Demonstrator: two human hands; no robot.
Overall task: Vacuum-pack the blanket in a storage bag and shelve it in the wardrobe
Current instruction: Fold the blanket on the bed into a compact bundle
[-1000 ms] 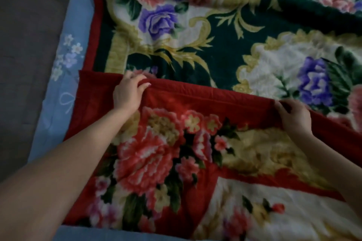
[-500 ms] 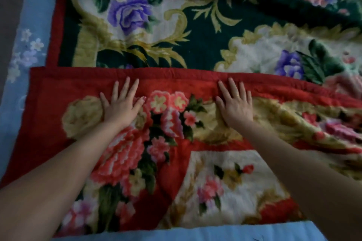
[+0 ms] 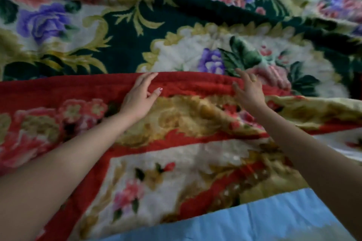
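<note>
Both bare forearms stretched forward, converging toward centre. Left hand [image 3: 140,98] laid palm down, fingers extended and close together, thumb splayed to the right with a painted nail showing. Right hand [image 3: 247,90] raised slightly, tilted on its edge, fingers loosely open, a ring on one finger. Neither hand closed in a grasp.

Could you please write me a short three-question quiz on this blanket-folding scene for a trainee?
1. True or false: both hands are at the red folded edge of the blanket.
2. Which hand wears a ring: A) left hand B) right hand?
3. What colour is the sheet showing below the blanket?

Key: 1 true; 2 B; 3 light blue.
</note>
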